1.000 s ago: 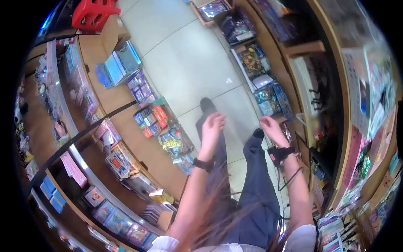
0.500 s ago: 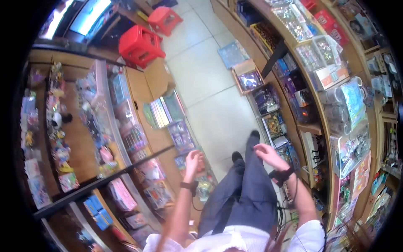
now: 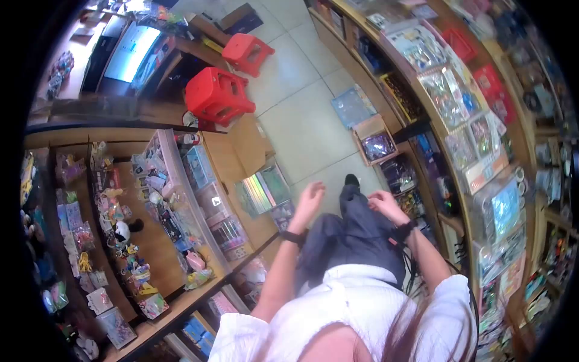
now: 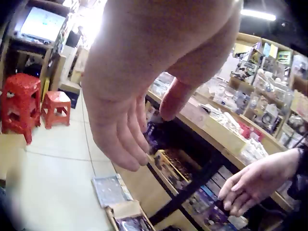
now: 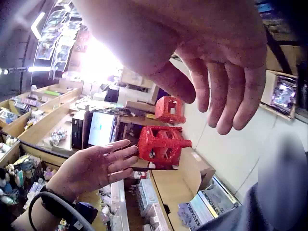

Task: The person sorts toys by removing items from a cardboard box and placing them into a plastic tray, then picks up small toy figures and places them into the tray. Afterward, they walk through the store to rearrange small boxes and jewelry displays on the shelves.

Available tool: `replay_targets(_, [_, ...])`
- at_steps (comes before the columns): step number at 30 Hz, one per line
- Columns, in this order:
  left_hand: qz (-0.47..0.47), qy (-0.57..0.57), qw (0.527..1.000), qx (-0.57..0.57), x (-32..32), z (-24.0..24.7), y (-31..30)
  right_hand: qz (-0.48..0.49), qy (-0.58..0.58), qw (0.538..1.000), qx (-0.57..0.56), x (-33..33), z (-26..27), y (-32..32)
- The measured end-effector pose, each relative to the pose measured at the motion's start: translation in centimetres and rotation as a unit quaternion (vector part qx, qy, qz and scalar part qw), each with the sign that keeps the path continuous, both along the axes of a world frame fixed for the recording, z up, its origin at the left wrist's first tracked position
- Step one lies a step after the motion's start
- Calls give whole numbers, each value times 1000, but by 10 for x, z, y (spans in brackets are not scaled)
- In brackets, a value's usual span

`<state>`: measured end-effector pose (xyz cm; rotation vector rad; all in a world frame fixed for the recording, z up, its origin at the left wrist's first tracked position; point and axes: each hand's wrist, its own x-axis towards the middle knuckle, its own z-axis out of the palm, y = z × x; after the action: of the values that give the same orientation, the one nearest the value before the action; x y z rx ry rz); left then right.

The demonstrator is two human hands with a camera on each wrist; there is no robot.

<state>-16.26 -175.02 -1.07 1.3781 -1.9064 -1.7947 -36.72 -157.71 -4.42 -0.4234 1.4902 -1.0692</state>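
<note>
Both hands hang in front of the person's body over the tiled aisle floor (image 3: 289, 120), and neither holds anything. The left hand (image 3: 310, 198) has loosely bent fingers; in the left wrist view its fingers (image 4: 127, 139) droop with the thumb apart from them. The right hand (image 3: 386, 205) is held beside the right-hand shelves, its fingers relaxed; in the right wrist view they point downward with gaps between them. Nearest the left hand, an open cardboard box (image 3: 241, 151) stands with slim books or folders (image 3: 263, 190) beside it. A box of shiny packets (image 3: 379, 147) lies ahead of the right hand.
Red plastic stools (image 3: 218, 96) stand at the far left of the aisle, near a lit screen (image 3: 134, 53). Shelves with small toys and trinkets (image 3: 123, 229) line the left. Packaged goods (image 3: 446, 96) fill the right shelves. A flat blue package (image 3: 353, 107) lies on the floor.
The person has walked forward along the aisle, and the head view has tilted up, bringing the stools and screen in. Both hands stay unoccupied; one foot has stepped ahead.
</note>
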Motion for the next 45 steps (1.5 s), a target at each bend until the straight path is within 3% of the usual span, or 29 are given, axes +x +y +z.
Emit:
replay_targets(1, [41, -11, 999, -12, 2, 2, -38, 38, 35, 998, -42, -14, 8, -45])
replay_targets(4, [100, -25, 995, 5, 3, 29, -81, 40, 84, 993, -76, -23, 28, -105])
replay_targets(6, [133, -26, 991, -5, -4, 43, -89, 54, 189, 974, -112, -33, 55, -142])
replay_targets(10, [159, -44, 985, -47, -24, 38, -130, 17, 199, 975, -102, -46, 53, -201])
replay_targets(11, [151, -45, 987, -42, -28, 37, -141, 8, 192, 976, -98, -46, 51, -209])
replay_targets(13, [-4, -190, 977, -95, -54, 67, -167, -13, 193, 977, -90, -50, 48, -223])
replay_targets(15, [-37, -146, 980, -128, -54, 13, -204, -56, 162, 984, -53, -47, 47, -231])
replay_targets(17, [-98, -93, 979, -156, -76, -2, -252, -108, 177, 978, -22, -49, 37, -242])
replay_targets(19, [-100, -109, 987, -55, -94, 33, -267, -148, 174, 974, 6, -47, 10, -231])
replay_targets(21, [-138, -66, 981, -118, -100, 3, -315, -156, 183, 967, 89, -47, -12, -219])
replay_targets(23, [-136, -142, 980, -28, -127, 74, -347, -205, 273, 927, 153, -38, -74, -190])
replay_targets(25, [-137, -46, 980, -134, -126, 35, -396, -244, 251, 895, 277, -28, -26, -184])
replay_targets(26, [-145, -44, 983, -108, -135, 48, -431, -342, 71, 900, 259, -18, -73, -151])
replay_targets(27, [-145, -44, 983, -108, -134, 46, -436, -444, -92, 853, 258, -6, -122, -118])
replay_targets(29, [-144, -23, 987, -68, -140, 42, -464, -433, 73, 829, 346, 15, -120, -130])
replay_targets(32, [-161, -14, 987, -5, -152, 50, -492, -539, -17, 785, 306, 32, -58, -161])
replay_targets(33, [-170, -11, 985, 6, -156, 49, -497, -546, -18, 780, 306, 36, -64, -163])
replay_targets(36, [-181, 3, 983, 9, -168, 34, -496, -552, -194, 783, 211, 41, -106, -160])
replay_targets(37, [-190, 4, 982, 13, -174, 34, -490, -552, -194, 783, 211, 36, -96, -169])
replay_targets(39, [-180, 9, 983, 18, -187, 39, -472, -466, -6, 837, 288, 32, -81, -189])
replay_targets(41, [-233, -10, 968, 90, -198, 52, -462, -512, 7, 823, 246, 21, -64, -200])
replay_targets(45, [-231, -11, 972, 52, -213, 59, -459, -506, 33, 832, 225, 3, -51, -205])
